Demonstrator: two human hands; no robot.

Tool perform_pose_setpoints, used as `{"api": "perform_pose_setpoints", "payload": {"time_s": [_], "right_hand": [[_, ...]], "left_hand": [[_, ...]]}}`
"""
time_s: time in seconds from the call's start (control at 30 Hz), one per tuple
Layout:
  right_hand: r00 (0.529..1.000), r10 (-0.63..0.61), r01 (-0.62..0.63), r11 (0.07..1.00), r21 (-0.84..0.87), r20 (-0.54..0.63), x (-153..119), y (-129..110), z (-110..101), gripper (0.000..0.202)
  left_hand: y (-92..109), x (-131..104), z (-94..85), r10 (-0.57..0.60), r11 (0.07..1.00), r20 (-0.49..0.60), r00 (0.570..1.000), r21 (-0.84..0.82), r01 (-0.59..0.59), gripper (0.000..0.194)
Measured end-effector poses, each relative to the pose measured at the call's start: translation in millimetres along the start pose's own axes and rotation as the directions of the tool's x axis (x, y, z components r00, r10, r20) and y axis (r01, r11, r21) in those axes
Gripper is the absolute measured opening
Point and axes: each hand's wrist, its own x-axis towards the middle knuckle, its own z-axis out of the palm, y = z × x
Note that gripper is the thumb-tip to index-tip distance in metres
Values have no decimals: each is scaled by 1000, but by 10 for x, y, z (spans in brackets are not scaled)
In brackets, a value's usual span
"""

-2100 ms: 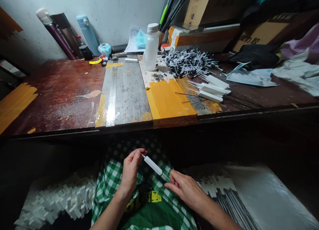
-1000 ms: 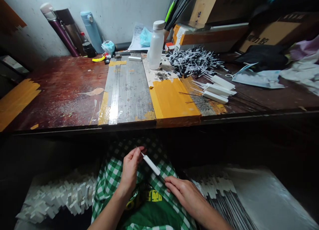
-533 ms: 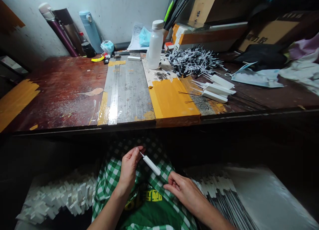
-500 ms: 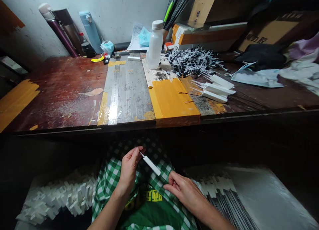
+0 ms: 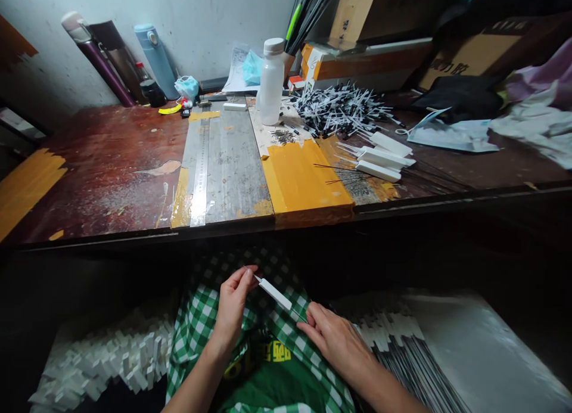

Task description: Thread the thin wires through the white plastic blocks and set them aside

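Observation:
Above my lap, my left hand [image 5: 235,291] pinches the narrow tip of a slim white rectangular bar [image 5: 276,294], which slants down to the right. From the bar's lower end a thin rod [image 5: 297,313] runs to my right hand [image 5: 329,329], whose fingers are closed on it. How far the rod reaches into the bar is hidden. A green checked apron [image 5: 201,317] lies under both hands. To the left is a heap of similar white bars [image 5: 116,356]. On the right lies a row of white pieces with long dark rods [image 5: 417,365].
The table's front edge [image 5: 223,228] runs beyond my hands. On the table stand a white bottle [image 5: 271,82], a pile of small black-and-white pieces [image 5: 342,109] and several white bars with wires [image 5: 379,162]. A steel ruler [image 5: 201,174] lies at left centre. Flasks [image 5: 156,58] line the wall.
My right hand is now closed on a thin rod that shows between it and the bar's lower end. The bar has shifted slightly right, and the camera view has turned a little.

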Motion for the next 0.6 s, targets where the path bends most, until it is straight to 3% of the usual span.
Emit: {"api": "perform_pose_setpoints", "payload": {"time_s": [0.13, 0.27, 0.47, 0.6], "right_hand": [[997, -21, 19, 999, -27, -73, -26, -30, 41, 22], [999, -9, 3, 993, 115, 53, -28, -139, -58, 11], [982, -46, -4, 966, 259, 185, -18, -172, -206, 30], [967, -9, -90, 923, 373, 256, -7, -124, -218, 25]], "left_hand": [[31, -21, 40, -21, 999, -14, 1000, 41, 22, 42], [16, -3, 46, -21, 999, -15, 1000, 31, 22, 43], [31, -14, 32, -4, 1000, 20, 1000, 16, 4, 40], [59, -26, 22, -18, 1000, 41, 999, -10, 19, 41]]}}
